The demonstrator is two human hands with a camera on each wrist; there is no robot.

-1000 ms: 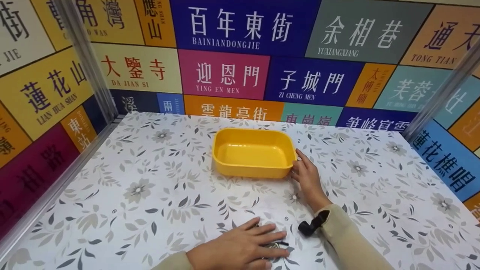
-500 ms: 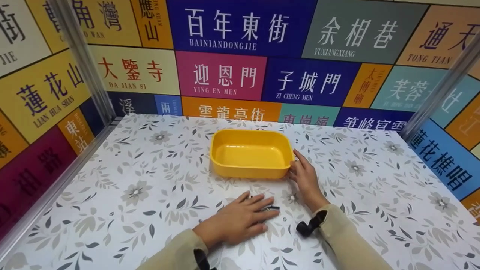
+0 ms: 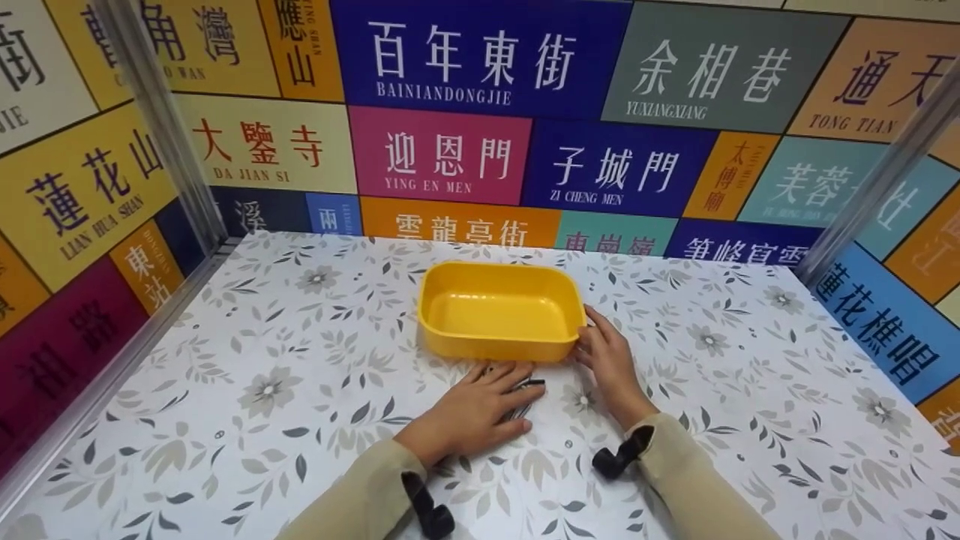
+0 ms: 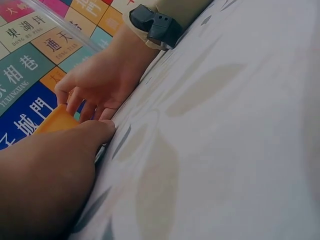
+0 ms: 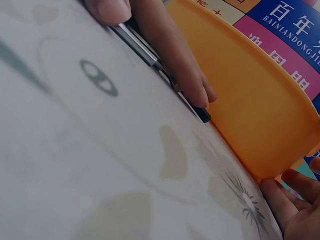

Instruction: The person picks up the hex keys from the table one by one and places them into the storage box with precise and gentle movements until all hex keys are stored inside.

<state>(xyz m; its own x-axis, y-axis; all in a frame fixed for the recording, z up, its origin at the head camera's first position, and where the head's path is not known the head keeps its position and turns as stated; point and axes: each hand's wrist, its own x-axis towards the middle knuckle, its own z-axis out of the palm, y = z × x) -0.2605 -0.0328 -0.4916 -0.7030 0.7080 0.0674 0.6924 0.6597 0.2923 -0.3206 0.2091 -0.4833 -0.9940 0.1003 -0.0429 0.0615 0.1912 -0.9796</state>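
Observation:
A yellow rectangular box [image 3: 495, 348] with rounded corners stands upright and open-topped on the patterned table. My left hand [image 3: 472, 412] lies palm down just in front of it, fingers spread and nearly straight. Beneath those fingers are slim silver metal pieces with a dark tip [image 3: 535, 383], mostly covered, so their kind cannot be told. In the right wrist view, a silver bar [image 5: 137, 46] with a black end lies flat on the table under the left fingers, close to the box wall. My right hand [image 3: 611, 367] touches the box's right end with relaxed fingers.
The white leaf-and-flower table surface [image 3: 180, 405] spreads around the box. Colourful panels with Chinese characters [image 3: 442, 154] stand at the back and both sides, with metal corner posts [image 3: 176, 142]. A black wrist camera [image 3: 427, 517] sits on each sleeve.
My left hand has slid forward over the table to the box's front, the silver pieces moving with it. The right hand has stayed at the box's right end, and the box has hardly moved.

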